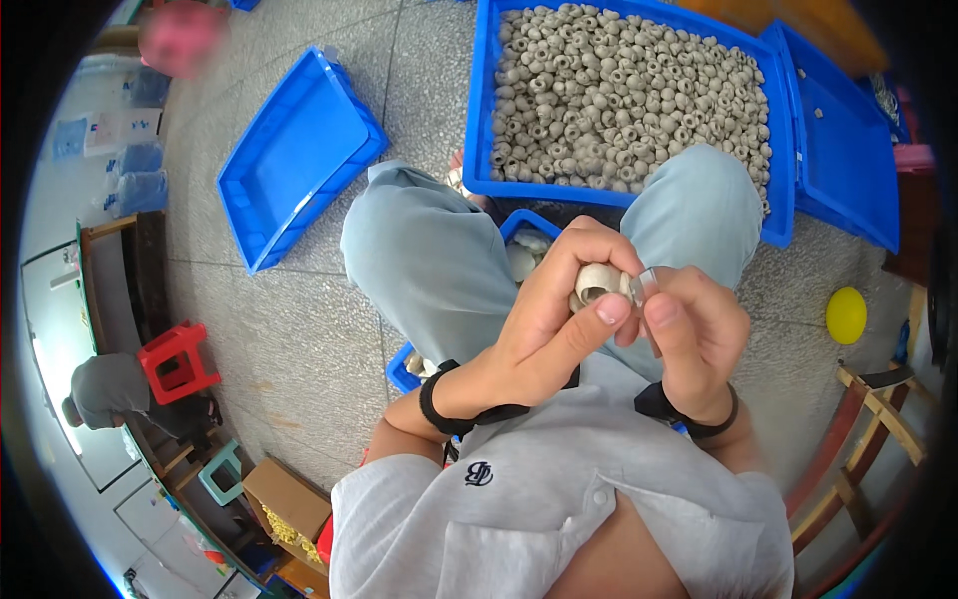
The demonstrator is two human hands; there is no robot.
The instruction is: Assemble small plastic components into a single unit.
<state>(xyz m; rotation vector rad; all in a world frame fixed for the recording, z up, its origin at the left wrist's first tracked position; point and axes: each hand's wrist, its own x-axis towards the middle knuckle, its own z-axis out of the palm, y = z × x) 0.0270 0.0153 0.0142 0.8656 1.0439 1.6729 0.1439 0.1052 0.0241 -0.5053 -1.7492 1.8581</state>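
Observation:
Above my lap, my left hand [547,324] is closed round a small beige hollow ball [599,280] with a round opening, like unfired clay. Part of the ball is hidden by the fingers. My right hand [696,327] pinches a thin grey metal strip [648,288] between thumb and fingers. The strip meets the right side of the ball, close to my left thumb tip. Beyond my knees, a large blue crate [480,120] holds a heap of similar hollow balls [619,100].
A blue tray [291,150] lies on the floor at left, another [843,140] right of the crate. Between my legs is a small blue bin [519,218]. Red stool [178,361], a person in grey [108,389] and cardboard box [286,496] are at left; a yellow disc [846,315] is right.

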